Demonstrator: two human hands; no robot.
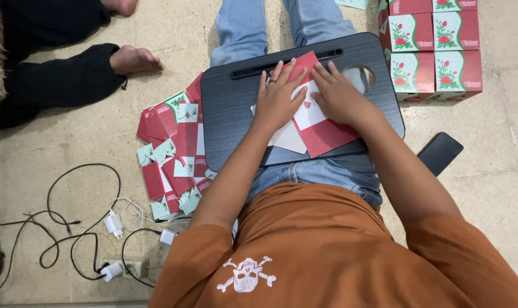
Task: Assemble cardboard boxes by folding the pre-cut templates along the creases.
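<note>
Head view: the person sat on the floor with a black rectangular plastic lap tray (230,122) across the knees. On the tray lay one flat red-and-white die-cut cardboard box blank (321,134), running from about 11 o'clock to 5 o'clock of the tray's middle. Both hands pressed down on it, palms flat and fingers spread, neither clamped around anything. The left hand (277,100) bore on the white inner panel. The right hand (339,97) sat just beside it at 3 o'clock, the fingertips nearly touching near the top flap.

Judgement on the step: this looked like creasing a fold. It would go best with one palm pinning the panel while the other swept firmly along the score line, edges squared first, so that the crease did not wander.

Counts, largest first:
- One lap tray.
- Finished red-and-green flower-printed cardboard boxes (433,48) at 1 o'clock of the tray: six fronts showed, stacked in rows; more might have been cut off by the frame.
- One loose heap of flat red-and-green cardboard blanks (173,157) at 9 o'clock of the tray, overlapping too much to count.
- One black slab phone (440,153), face down at 4 o'clock.
- One white power strip (130,268) at 8 o'clock, with tangled black cables (70,228). I could not tell the number of cables.
- Two white plug chargers (113,223).

Another person's dark sleeves (59,74) lay at 10 o'clock, well apart.
</note>
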